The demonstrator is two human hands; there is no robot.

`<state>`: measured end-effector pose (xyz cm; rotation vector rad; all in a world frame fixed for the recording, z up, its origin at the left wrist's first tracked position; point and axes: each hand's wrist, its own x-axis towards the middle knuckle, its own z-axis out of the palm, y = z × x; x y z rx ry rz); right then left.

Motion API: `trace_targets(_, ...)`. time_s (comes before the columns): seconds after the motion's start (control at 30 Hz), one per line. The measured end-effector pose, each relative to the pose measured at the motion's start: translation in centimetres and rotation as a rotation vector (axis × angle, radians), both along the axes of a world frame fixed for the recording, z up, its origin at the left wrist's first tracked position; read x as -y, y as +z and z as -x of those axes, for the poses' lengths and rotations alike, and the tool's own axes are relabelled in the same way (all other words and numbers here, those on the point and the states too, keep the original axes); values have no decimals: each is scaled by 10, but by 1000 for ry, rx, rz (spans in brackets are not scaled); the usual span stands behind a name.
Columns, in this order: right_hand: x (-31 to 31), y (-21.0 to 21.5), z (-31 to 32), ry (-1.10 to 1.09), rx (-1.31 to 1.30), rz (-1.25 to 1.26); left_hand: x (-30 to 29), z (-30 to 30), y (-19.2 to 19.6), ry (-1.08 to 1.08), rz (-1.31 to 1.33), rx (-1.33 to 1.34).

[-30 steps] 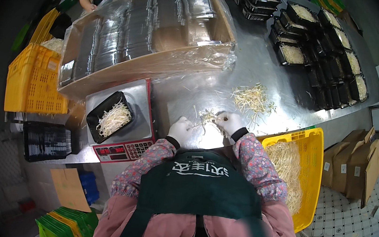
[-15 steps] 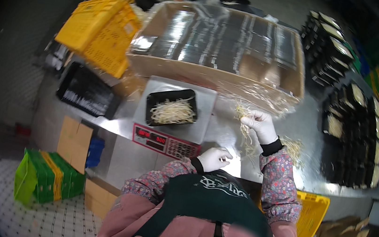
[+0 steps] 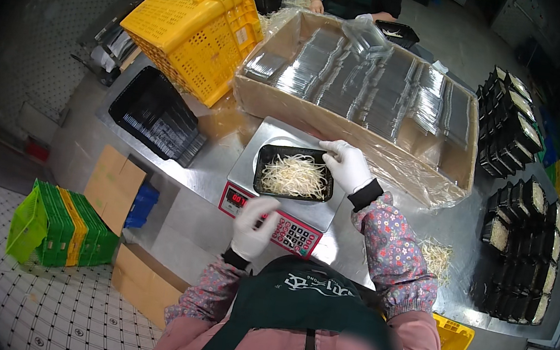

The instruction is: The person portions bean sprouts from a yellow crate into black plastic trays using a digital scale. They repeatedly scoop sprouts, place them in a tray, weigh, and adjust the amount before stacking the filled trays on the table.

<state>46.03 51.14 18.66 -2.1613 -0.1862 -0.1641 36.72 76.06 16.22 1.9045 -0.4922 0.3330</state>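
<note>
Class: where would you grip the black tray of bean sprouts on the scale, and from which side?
Probably the black tray by its short left rim, from the left: it lies flat, sprouts fill its middle, and the right hand rests at its far right corner.

Red scale display (image 3: 238,200), open cardboard box (image 3: 342,123) behind
</note>
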Motion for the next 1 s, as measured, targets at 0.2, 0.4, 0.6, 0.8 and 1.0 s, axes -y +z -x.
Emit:
trace_targets(0.2, -60, -51, 0, 40, -148, 466, -11, -72, -1, 156, -142, 56)
trace_targets(0.4, -34, -14, 20, 53, 3, 57, -3, -86, -32, 43, -287, 99)
trace_targets(0.6, 117, -23, 80, -665, 266, -301, -11, -84, 3, 161, -18, 87)
trace_targets(0.8, 39, -167, 178, -477, -220, 637, 41, -46, 50, -14, 132, -1)
trace_targets(1.0, 126, -189, 205, -436, -308, 893, 117, 3, 42, -551, 5, -36)
